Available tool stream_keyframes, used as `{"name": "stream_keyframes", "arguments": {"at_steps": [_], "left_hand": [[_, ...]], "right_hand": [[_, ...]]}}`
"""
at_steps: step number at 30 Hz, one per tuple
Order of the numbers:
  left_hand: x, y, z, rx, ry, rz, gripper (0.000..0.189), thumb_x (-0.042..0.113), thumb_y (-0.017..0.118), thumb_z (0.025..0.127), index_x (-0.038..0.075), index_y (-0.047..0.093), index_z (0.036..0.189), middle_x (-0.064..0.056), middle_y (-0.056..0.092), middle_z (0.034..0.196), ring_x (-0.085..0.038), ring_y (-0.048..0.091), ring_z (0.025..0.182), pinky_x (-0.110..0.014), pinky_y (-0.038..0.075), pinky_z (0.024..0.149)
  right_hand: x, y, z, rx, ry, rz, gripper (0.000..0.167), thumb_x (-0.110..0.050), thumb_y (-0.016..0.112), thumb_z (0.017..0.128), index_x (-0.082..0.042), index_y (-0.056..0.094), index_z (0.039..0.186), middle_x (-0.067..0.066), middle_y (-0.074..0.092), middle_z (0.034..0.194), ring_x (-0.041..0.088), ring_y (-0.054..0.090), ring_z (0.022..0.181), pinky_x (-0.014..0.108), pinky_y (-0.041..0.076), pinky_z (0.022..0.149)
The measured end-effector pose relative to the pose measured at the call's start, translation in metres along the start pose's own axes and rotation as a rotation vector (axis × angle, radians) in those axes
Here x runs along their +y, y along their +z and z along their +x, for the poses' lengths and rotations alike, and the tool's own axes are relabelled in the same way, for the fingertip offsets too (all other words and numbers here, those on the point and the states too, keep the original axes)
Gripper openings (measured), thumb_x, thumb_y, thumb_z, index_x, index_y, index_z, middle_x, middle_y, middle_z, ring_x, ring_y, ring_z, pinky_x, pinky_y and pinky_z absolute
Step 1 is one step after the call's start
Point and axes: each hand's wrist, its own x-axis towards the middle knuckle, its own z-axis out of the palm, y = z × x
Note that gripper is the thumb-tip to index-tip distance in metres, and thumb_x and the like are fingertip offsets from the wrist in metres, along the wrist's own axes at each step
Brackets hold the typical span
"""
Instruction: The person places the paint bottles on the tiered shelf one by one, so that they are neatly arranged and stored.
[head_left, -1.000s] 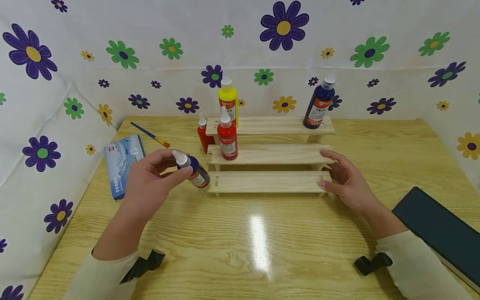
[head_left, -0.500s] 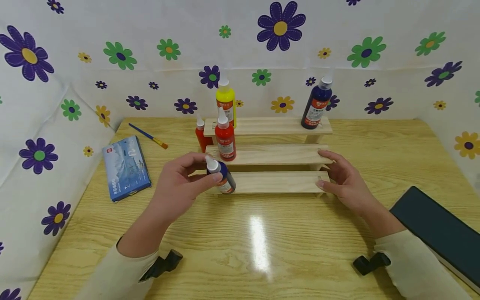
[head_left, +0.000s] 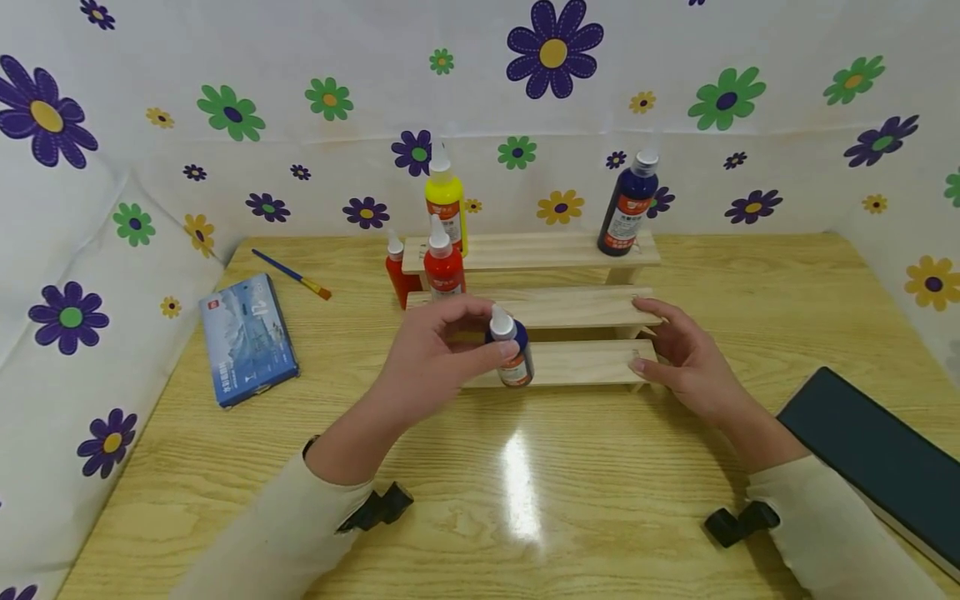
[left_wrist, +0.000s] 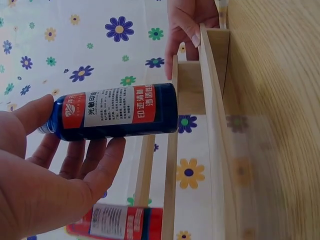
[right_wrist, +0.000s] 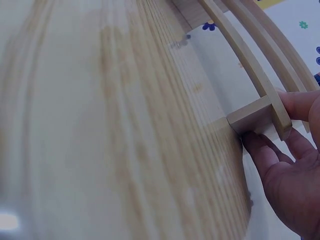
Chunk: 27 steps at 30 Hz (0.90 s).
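White cloth printed with flowers (head_left: 360,67) backs the wood-grain worktop (head_left: 600,500) on my feed. At the centre of the head view, I have the dark blue bottle (head_left: 515,362) tilted slightly in front of the wooden stand (head_left: 570,364), pinched between thumb and fingers of the left hand (head_left: 431,358); whether its base touches the lowest board I cannot tell. Right of centre, my right hand (head_left: 690,367) grips the stand's end. A red bottle (head_left: 444,271) sits on the middle board, a yellow bottle (head_left: 444,200) and another blue bottle (head_left: 628,208) on the top one. Left of frame lie a blue box (head_left: 250,340) and a paintbrush (head_left: 288,271).
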Motion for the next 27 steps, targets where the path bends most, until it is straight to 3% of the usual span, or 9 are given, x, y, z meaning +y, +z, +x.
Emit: {"name": "stream_keyframes", "arguments": {"at_steps": [10,17,21,27], "left_hand": [[0.001,0.027,0.025,-0.039,-0.026,0.03,0.027,0.013,0.077,0.09,0.007,0.07,0.116,-0.003,0.068,0.108,-0.021,0.064,0.101,-0.036,0.055,0.088],[0.017,0.039,0.048,-0.027,-0.088,0.09,0.029,0.023,0.079,0.09,0.015,0.07,0.116,0.004,0.068,0.11,-0.015,0.063,0.104,-0.035,0.054,0.083],[0.026,0.047,0.066,-0.02,-0.064,0.132,0.028,0.025,0.078,0.09,0.016,0.07,0.115,0.008,0.067,0.109,-0.01,0.062,0.103,-0.032,0.052,0.086],[0.031,0.06,0.091,-0.03,-0.015,0.125,0.027,0.024,0.077,0.091,0.015,0.07,0.115,0.008,0.067,0.108,-0.008,0.062,0.1,-0.027,0.051,0.086]], "right_hand": [[-0.002,0.0,0.001,-0.003,0.003,-0.015,0.074,0.016,0.063,0.09,-0.011,0.036,0.154,0.016,0.05,0.142,0.028,0.054,0.125,0.024,0.048,0.095],[-0.002,-0.002,0.001,-0.009,0.007,-0.024,0.074,0.016,0.063,0.09,-0.011,0.035,0.154,0.019,0.045,0.146,0.028,0.053,0.126,0.023,0.047,0.097],[-0.002,-0.003,0.001,-0.01,0.009,-0.015,0.075,0.017,0.063,0.09,-0.01,0.035,0.153,0.019,0.043,0.148,0.028,0.052,0.127,0.023,0.046,0.098],[-0.001,-0.003,0.001,-0.007,0.004,-0.015,0.074,0.017,0.063,0.089,-0.008,0.035,0.153,0.015,0.037,0.154,0.027,0.052,0.127,0.023,0.043,0.102]]}}
